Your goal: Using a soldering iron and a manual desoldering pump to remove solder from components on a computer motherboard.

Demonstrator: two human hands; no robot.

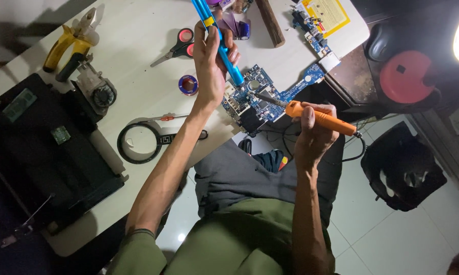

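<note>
We look down at a white table (137,51); our left hand (211,63) is wrapped around a blue desoldering pump (219,40), its tip on a blue circuit board (262,99) overhanging the table's near edge; our right hand (313,127) grips an orange soldering iron (318,117), tip touching the board; scissors (181,46), a solder spool (188,84) and a magnifier ring (140,142) lie left, bare tabletop between them.

Table (137,71), white: scissors (181,47) at 11 o'clock, yellow pliers (69,43) at 10, magnifier (140,141) near centre-left, black laptop (41,153) at 9, solder reel (188,84) just above centre. Red stool (405,76) at 2 o'clock; black bag (402,168) at 3.
</note>
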